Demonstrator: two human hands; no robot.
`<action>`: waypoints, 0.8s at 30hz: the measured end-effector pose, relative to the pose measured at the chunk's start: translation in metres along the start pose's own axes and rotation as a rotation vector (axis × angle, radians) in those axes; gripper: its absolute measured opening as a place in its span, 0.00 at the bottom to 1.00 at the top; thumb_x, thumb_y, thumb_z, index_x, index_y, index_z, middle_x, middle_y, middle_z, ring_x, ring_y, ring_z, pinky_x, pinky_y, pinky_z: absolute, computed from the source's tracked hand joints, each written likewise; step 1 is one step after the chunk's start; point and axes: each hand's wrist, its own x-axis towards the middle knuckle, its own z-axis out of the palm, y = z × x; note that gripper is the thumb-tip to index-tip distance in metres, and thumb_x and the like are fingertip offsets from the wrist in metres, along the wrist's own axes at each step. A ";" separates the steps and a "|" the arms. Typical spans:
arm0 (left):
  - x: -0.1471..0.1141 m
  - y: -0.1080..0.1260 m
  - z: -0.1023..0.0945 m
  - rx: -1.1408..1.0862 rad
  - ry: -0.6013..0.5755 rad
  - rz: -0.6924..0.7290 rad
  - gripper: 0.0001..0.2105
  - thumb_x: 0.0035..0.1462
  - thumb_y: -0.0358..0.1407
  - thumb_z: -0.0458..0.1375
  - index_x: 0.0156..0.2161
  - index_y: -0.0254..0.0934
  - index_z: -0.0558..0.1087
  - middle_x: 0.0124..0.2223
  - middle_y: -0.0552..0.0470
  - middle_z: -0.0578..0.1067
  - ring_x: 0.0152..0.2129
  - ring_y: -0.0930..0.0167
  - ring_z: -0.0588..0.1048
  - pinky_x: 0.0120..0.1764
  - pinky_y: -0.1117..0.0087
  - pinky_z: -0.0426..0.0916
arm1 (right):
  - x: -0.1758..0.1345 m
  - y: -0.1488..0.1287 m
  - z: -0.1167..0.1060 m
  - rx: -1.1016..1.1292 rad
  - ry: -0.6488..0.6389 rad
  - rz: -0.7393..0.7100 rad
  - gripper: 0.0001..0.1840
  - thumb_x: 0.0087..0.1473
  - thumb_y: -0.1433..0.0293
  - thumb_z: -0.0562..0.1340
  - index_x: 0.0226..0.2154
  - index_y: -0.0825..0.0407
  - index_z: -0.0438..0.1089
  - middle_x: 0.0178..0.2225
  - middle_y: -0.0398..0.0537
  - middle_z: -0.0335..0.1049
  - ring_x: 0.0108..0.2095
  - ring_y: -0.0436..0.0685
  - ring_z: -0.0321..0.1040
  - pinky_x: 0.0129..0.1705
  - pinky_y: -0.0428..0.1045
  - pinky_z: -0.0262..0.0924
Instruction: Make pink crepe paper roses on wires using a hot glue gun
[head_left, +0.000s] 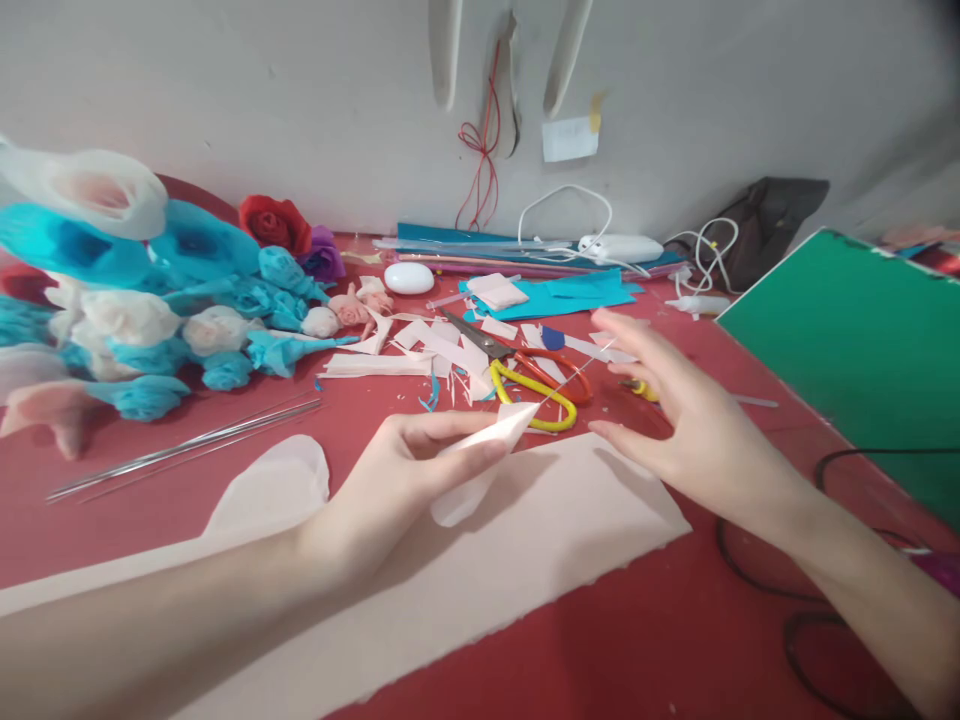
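Note:
My left hand (397,470) pinches a pale crepe-paper petal (456,503) between thumb and fingers, above a long pale paper strip (517,550). From the petal's pointed end a thin straight wire (574,377) slants up to the right. Just past the wire's far end, my right hand (694,420) is open, thumb and fingers spread apart. Whether it touches the wire I cannot tell. Scissors (534,388) with one yellow and one red handle loop lie behind the petal. Another cut petal shape (274,480) rests left of my left wrist.
Blue, white and pink paper flowers (150,320) crowd the left side. Thin metal wires (187,450) lie in front of them. Paper scraps (439,345) litter the middle. A white glue gun (619,247) is at the back; a green board (862,350) and black cable (750,585) are right.

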 end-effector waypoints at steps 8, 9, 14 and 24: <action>0.001 -0.002 -0.004 0.333 -0.075 0.132 0.11 0.51 0.40 0.58 0.38 0.39 0.76 0.38 0.52 0.76 0.38 0.68 0.72 0.38 0.75 0.65 | -0.013 -0.022 0.014 0.378 -0.224 0.145 0.07 0.46 0.66 0.65 0.32 0.47 0.70 0.35 0.38 0.67 0.37 0.47 0.63 0.40 0.42 0.60; 0.001 -0.002 -0.004 0.356 -0.087 0.137 0.11 0.51 0.40 0.58 0.38 0.38 0.76 0.38 0.52 0.76 0.37 0.68 0.72 0.37 0.75 0.65 | -0.015 -0.024 0.016 0.400 -0.230 0.162 0.08 0.45 0.66 0.65 0.32 0.47 0.70 0.34 0.39 0.66 0.37 0.47 0.62 0.40 0.42 0.59; -0.003 0.001 -0.001 0.393 -0.146 0.156 0.09 0.51 0.39 0.58 0.35 0.39 0.77 0.36 0.54 0.77 0.36 0.71 0.72 0.36 0.78 0.64 | -0.019 -0.027 0.019 0.439 -0.308 0.255 0.10 0.45 0.66 0.64 0.33 0.50 0.69 0.34 0.42 0.66 0.36 0.49 0.63 0.37 0.43 0.59; -0.004 0.002 0.000 0.503 -0.125 0.171 0.08 0.51 0.36 0.57 0.33 0.36 0.77 0.32 0.52 0.76 0.34 0.69 0.72 0.36 0.74 0.66 | -0.022 -0.030 0.022 0.444 -0.289 0.311 0.07 0.46 0.64 0.64 0.30 0.48 0.70 0.31 0.38 0.68 0.33 0.44 0.64 0.34 0.37 0.58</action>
